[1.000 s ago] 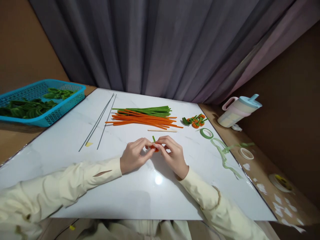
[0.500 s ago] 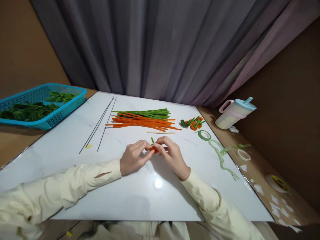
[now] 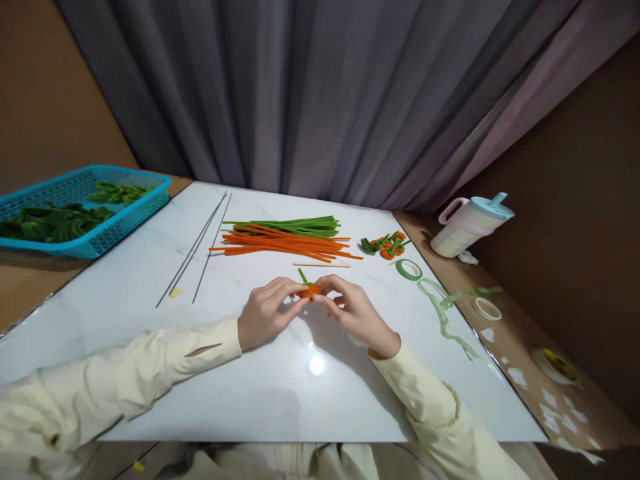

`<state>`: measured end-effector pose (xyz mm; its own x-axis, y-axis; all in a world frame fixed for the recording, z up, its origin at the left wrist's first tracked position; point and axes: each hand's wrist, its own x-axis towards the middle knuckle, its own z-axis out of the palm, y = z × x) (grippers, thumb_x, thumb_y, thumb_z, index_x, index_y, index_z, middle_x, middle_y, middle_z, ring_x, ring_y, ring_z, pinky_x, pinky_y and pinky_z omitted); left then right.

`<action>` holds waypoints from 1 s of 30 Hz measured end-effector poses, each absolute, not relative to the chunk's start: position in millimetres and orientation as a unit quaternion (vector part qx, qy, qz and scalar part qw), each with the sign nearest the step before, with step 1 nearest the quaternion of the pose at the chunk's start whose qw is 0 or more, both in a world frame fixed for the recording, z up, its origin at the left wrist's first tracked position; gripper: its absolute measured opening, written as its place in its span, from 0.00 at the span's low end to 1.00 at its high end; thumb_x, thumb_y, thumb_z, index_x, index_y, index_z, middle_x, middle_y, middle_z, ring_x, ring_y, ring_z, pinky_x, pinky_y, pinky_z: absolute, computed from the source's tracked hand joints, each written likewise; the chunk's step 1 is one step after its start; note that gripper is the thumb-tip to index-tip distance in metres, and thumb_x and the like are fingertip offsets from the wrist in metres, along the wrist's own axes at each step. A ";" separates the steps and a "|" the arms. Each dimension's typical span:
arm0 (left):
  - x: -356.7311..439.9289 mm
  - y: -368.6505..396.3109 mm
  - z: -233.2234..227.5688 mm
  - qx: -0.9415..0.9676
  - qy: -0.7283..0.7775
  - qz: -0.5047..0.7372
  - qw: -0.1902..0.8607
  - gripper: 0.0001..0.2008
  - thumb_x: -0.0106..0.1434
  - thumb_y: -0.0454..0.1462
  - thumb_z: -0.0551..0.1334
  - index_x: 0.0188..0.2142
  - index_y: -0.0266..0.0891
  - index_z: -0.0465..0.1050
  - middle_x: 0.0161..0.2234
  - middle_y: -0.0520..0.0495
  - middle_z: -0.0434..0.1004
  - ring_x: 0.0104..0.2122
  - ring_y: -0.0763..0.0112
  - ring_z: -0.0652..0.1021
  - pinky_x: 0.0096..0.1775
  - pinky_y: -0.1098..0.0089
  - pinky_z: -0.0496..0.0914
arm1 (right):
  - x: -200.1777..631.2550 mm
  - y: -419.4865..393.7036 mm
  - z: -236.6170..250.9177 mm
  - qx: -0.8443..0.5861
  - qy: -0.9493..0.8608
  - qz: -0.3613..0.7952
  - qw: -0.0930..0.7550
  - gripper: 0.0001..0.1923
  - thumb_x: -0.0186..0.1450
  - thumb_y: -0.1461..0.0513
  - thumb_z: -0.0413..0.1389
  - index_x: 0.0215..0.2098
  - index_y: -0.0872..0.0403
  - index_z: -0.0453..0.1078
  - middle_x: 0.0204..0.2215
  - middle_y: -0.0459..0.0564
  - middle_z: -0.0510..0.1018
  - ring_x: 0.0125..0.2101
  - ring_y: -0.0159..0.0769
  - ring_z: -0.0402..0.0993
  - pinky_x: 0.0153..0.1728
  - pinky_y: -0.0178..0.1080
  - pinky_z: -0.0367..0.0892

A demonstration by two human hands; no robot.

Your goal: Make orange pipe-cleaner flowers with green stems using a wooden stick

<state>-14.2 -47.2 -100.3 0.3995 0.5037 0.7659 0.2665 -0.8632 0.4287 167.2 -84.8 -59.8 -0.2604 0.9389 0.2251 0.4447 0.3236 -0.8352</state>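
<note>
At the far left a blue plastic basket [image 3: 103, 230] sits on the brown surface beside the white marble-patterned counter [image 3: 150, 333], holding a heap of green pipe-cleaner leaves [image 3: 55, 223]. On the counter just right of it, thin dark wires [image 3: 195, 250] lie side by side, running away from the person, with a small yellow scrap [image 3: 175, 292] near their close ends.

Further right, toward the back of the counter, a bundle of green pipe cleaners [image 3: 290, 225] lies touching a larger bundle of orange pipe cleaners [image 3: 280, 243], and a pale wooden stick [image 3: 321, 265] lies just in front of them.

In front of the stick, near the middle of the counter, the left hand [image 3: 265, 313] and the right hand [image 3: 355, 310] meet, both in cream sleeves. Between them is a small orange pipe-cleaner coil [image 3: 310, 291] with a short green stem [image 3: 303, 275] sticking up and tilted away. The fingers [image 3: 287, 293] of the left hand are closed on the coil's left side, and those of the right hand pinch it from the right; the piece is held just above the counter.

To the right, a small pile of finished orange-and-green pieces [image 3: 387, 245] lies near the counter's edge. In front of it sits a roll of green floral tape [image 3: 409, 269], with a loose strip of tape [image 3: 445, 320] trailing toward the near edge. Off the counter, on the brown surface, stand a pastel lidded cup with a straw [image 3: 470, 227], a white tape ring [image 3: 487, 309] and scattered white paper bits [image 3: 555, 403]. A grey curtain [image 3: 320, 93] hangs behind everything.
</note>
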 end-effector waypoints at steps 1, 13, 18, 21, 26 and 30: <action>-14.2 -46.8 -100.7 0.831 0.224 0.497 0.113 0.08 0.61 0.31 0.62 0.41 0.37 0.69 0.31 0.48 0.77 0.30 0.73 0.75 0.29 0.74 0.69 | 166.7 -85.0 -59.9 -0.479 -0.733 0.304 0.375 0.06 0.65 0.60 0.52 0.38 0.54 0.66 0.33 0.49 0.72 0.33 0.32 0.70 0.25 0.32 0.69; -18.0 -46.2 -98.3 0.832 0.236 0.494 0.089 0.08 0.61 0.32 0.61 0.42 0.38 0.68 0.31 0.48 0.77 0.30 0.72 0.76 0.30 0.73 0.70 | 160.3 -88.4 -64.4 -0.463 -0.734 0.238 0.437 0.03 0.62 0.63 0.53 0.35 0.54 0.66 0.32 0.48 0.71 0.29 0.29 0.70 0.25 0.31 0.70; -18.2 -45.7 -97.0 0.844 0.208 0.491 0.046 0.06 0.61 0.31 0.60 0.39 0.38 0.70 0.33 0.46 0.77 0.32 0.71 0.76 0.33 0.72 0.70 | 159.1 -89.6 -63.4 -0.465 -0.712 0.279 0.445 0.04 0.63 0.61 0.53 0.35 0.54 0.66 0.32 0.49 0.72 0.30 0.31 0.71 0.28 0.34 0.72; -18.2 -45.4 -96.3 0.852 0.213 0.477 0.035 0.04 0.61 0.31 0.60 0.36 0.38 0.70 0.32 0.46 0.77 0.31 0.71 0.75 0.31 0.73 0.70 | 158.8 -89.1 -64.3 -0.465 -0.710 0.286 0.444 0.04 0.62 0.61 0.54 0.34 0.54 0.67 0.31 0.49 0.72 0.30 0.31 0.71 0.28 0.34 0.72; -17.2 -44.5 -98.0 0.852 0.223 0.463 0.101 0.02 0.61 0.31 0.59 0.34 0.37 0.70 0.32 0.45 0.76 0.32 0.70 0.76 0.31 0.73 0.69 | 160.2 -86.8 -68.6 -0.474 -0.699 0.306 0.440 0.05 0.62 0.60 0.55 0.34 0.54 0.67 0.31 0.49 0.72 0.30 0.32 0.71 0.29 0.35 0.71; -17.0 -44.9 -99.1 0.844 0.235 0.449 0.176 0.03 0.63 0.32 0.57 0.34 0.36 0.69 0.33 0.45 0.75 0.31 0.73 0.75 0.26 0.76 0.66 | 161.6 -85.8 -71.9 -0.474 -0.687 0.329 0.441 0.05 0.61 0.61 0.55 0.34 0.55 0.67 0.31 0.50 0.72 0.30 0.33 0.71 0.29 0.36 0.72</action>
